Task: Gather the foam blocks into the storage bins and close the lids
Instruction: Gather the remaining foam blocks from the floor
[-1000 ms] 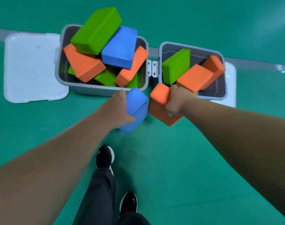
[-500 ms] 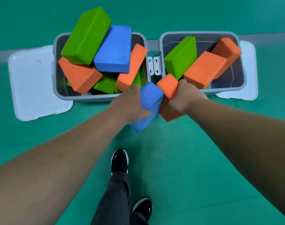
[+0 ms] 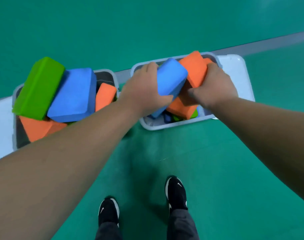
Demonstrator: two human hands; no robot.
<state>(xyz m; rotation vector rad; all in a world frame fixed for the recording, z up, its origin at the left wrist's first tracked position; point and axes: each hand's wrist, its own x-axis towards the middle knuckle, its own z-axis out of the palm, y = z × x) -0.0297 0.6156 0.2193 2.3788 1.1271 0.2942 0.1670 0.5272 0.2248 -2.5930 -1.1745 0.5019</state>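
Note:
Two grey storage bins stand side by side on the green floor. Over the right bin (image 3: 175, 124), my left hand (image 3: 140, 90) grips a blue foam block (image 3: 170, 77), and my right hand (image 3: 215, 85) grips an orange foam block (image 3: 193, 68) beside it. Both blocks are above the bin's opening, over another orange block (image 3: 180, 108) and green pieces inside. The left bin (image 3: 14, 135) is piled above its rim with a green block (image 3: 38, 87), a blue block (image 3: 73, 96) and orange blocks (image 3: 38, 127).
A white lid (image 3: 237, 75) lies open behind the right bin, and another white lid (image 3: 0, 122) lies left of the left bin. A grey floor line (image 3: 269, 42) runs behind the bins. My black shoes (image 3: 175, 193) stand on the floor in front.
Both hands lifted their blocks from the floor in front of the bins up and over the right bin. The camera view shifted to the right.

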